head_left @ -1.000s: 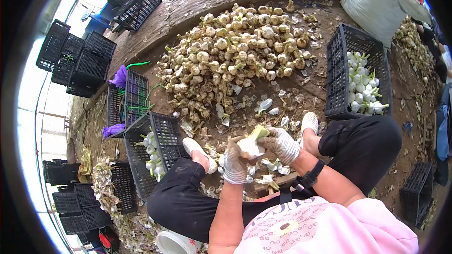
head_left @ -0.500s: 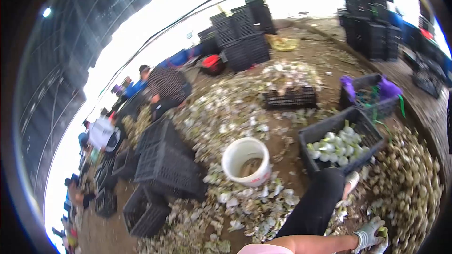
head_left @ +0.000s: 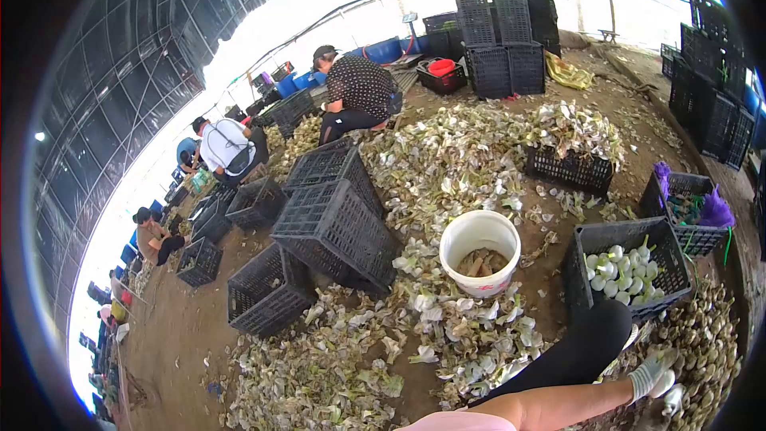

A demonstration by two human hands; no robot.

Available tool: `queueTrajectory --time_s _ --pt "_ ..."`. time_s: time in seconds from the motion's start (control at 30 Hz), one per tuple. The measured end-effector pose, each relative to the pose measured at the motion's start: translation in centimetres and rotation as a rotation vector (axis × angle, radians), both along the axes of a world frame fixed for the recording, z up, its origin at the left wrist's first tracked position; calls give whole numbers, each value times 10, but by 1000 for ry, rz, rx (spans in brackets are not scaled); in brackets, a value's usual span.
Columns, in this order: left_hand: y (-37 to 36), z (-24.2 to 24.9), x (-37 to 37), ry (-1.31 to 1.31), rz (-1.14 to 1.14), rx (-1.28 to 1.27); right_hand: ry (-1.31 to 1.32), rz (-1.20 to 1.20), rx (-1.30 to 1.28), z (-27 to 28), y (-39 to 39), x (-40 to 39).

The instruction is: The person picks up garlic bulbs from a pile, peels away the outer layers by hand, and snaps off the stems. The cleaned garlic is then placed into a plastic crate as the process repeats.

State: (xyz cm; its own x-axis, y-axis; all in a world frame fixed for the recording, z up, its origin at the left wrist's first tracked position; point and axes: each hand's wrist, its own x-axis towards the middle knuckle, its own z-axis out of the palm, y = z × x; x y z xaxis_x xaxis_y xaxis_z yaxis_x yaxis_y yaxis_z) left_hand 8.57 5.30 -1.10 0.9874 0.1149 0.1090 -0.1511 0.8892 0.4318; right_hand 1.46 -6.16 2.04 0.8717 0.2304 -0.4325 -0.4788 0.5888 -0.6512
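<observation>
My left hand [head_left: 656, 367], in a pale glove, reaches to the lower right with its fingers curled round a white bulb [head_left: 663, 384]. Just beyond it, at the lower edge, a small white shape [head_left: 673, 401] looks like part of my gloved right hand, but its fingers cannot be made out. Both are beside a heap of brownish unpeeled bulbs [head_left: 706, 335]. Past my black-clad knee, a black crate [head_left: 570, 271] holds several peeled white bulbs [head_left: 622, 271] with short green stems.
A white bucket [head_left: 479, 287] with brown scraps stands among discarded peelings [head_left: 447, 160]. Empty black crates [head_left: 335, 231] lie left of it. A crate with purple netting [head_left: 698, 239] is at the right. A person in a dotted top [head_left: 361, 84] crouches behind; other people work farther left.
The view has turned left, so the bucket, crates and people appear farther right. My left hand also appears slightly higher and farther right; less of the other glove shows.
</observation>
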Motion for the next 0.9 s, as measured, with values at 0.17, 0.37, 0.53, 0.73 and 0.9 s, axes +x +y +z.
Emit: queueTrajectory --time_s 0.17,0.37,0.53,0.73,0.9 --pt "29 52 11 193 227 -46 -10 66 -20 2 3 4" --pt "78 104 -62 2 -110 -81 -112 256 11 -14 -40 7" --pt "50 104 -77 47 31 377 -499 611 -560 50 -12 -52" --pt "-10 94 -99 -336 -10 1256 -217 82 -181 57 -25 -61" --pt "-28 101 -92 -370 -280 1208 -177 -122 -150 47 -66 -68"
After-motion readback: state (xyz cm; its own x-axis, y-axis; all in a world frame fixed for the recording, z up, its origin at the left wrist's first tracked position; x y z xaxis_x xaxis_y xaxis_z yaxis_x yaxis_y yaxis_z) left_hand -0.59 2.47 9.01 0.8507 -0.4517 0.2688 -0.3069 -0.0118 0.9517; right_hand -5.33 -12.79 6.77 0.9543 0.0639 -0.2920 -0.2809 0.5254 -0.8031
